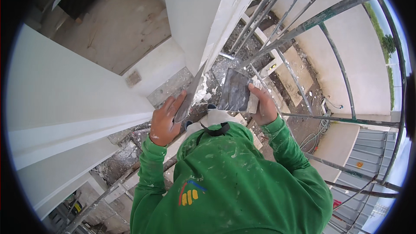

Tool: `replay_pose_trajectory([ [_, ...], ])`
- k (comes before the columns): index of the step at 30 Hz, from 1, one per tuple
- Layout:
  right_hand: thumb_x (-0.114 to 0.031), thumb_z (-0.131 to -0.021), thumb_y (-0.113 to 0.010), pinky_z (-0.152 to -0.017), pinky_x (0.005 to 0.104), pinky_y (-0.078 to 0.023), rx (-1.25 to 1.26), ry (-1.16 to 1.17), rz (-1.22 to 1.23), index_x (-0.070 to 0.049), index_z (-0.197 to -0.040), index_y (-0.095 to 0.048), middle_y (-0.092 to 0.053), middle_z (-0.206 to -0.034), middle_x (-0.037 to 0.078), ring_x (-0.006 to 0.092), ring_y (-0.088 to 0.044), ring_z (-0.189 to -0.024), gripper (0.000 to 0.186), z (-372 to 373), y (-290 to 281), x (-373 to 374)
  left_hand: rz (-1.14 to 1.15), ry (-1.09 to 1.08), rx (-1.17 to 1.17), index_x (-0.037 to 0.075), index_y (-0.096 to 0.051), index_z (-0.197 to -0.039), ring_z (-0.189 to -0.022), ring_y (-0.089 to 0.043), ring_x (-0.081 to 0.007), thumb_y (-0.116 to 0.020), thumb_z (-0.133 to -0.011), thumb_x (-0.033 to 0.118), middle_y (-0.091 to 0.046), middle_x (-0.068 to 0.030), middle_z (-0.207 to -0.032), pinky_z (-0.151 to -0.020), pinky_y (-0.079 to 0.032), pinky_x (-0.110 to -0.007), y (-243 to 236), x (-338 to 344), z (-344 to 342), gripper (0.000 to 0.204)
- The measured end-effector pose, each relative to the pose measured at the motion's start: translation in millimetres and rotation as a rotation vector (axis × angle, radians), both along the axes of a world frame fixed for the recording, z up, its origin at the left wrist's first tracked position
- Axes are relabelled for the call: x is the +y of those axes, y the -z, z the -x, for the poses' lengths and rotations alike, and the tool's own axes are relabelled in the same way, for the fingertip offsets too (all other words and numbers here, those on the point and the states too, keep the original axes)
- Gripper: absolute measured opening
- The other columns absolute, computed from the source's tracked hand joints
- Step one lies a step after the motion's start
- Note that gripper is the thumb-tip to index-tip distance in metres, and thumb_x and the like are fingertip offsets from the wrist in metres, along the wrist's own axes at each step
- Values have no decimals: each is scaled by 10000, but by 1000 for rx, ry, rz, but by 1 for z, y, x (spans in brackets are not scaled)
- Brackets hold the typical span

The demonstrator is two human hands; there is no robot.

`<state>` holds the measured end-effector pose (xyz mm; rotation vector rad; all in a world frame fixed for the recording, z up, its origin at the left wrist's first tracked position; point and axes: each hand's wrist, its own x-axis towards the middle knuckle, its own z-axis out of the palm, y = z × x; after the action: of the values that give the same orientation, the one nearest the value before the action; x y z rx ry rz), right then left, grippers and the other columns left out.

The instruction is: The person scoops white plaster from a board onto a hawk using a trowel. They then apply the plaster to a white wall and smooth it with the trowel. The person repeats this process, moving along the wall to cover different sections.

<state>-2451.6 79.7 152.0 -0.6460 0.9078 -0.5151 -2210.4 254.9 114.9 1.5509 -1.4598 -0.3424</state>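
In my left hand (165, 121) is a long grey flat trowel (190, 95), seen nearly edge-on; my fingers lie along its near end and the grip itself is hidden. White plaster (202, 90) shows just beyond its right side, though I cannot tell whether it clings to the blade. My right hand (263, 107) is closed on a wide putty knife (234, 90) with a broad, smeared dark-grey blade, thumb on its pale upper edge. The two blades face each other, a gap between them. White specks dot my fingers and green sleeves.
A white wall corner (208, 21) rises just ahead, beside an opening onto a dusty floor (112, 39). Metal scaffold tubes (323, 17) curve around my right side. Far below lie rubble, boards (294, 76) and a coiled hose (318, 132).
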Motion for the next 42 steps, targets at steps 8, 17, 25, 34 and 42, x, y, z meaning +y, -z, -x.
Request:
replay_pose_trajectory([
  [8, -157, -932, -584, -751, 314, -545, -5, -281, -272, 3, -1114, -586, -659, -1022, 74, 167, -663, -889, 242, -26, -68, 23, 153, -20, -411, 171, -604, -1255, -572, -522, -256, -656, -591, 36, -493, -100, -782, -448, -396, -360, 36, 0, 7, 679],
  [17, -240, -997, -465, -888, 341, -437, -201, -100, 1043, 32, -1283, -510, -528, -1223, 157, 226, -485, -1117, 398, -20, -67, -15, -211, 210, 1960, 1, -479, -1132, -471, -504, -236, -538, -942, 252, -492, -119, -741, -378, -425, -323, 16, 23, 54, 320],
  [25, -58, -848, -554, -969, 431, -361, -3, -857, 1622, -13, -1327, -502, -522, -1230, 142, 280, -472, -1138, 484, -14, -19, -98, -233, 303, 1723, -25, -477, -1159, -472, -495, -176, -642, -877, 258, -498, -103, -636, -391, -416, -299, -25, -8, 56, 433],
  [34, -132, -932, -544, -816, 365, -561, -267, -283, -549, 20, -1155, -549, -662, -1028, 133, 222, -677, -908, 271, -4, 24, -125, -79, -511, -303, -54, -527, -1108, -580, -527, -287, -588, -914, 84, -581, -161, -853, -543, -447, -375, 42, -77, 79, 246],
  [42, -150, -958, -541, -832, 286, -459, -125, -621, -300, 16, -1123, -603, -646, -1028, 44, 109, -589, -956, 242, 17, -37, -155, -88, -293, -419, 38, -577, -1063, -537, -490, -300, -652, -720, 86, -511, -115, -736, -473, -397, -371, 65, -91, 89, 355],
])
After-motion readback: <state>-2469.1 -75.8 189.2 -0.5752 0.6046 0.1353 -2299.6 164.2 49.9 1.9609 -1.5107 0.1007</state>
